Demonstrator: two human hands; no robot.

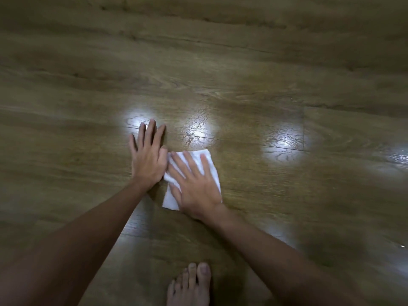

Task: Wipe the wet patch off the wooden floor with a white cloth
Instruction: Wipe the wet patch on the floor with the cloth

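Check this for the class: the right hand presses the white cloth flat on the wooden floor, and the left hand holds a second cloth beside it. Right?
Not quite. The head view shows the left hand resting flat on the bare floor, holding nothing. The right hand does press the only cloth flat.

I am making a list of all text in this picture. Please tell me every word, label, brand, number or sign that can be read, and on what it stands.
None: no text can be read in this view.
The white cloth under the right hand is plain.
The wooden floor, the left hand and the bare foot carry no writing.
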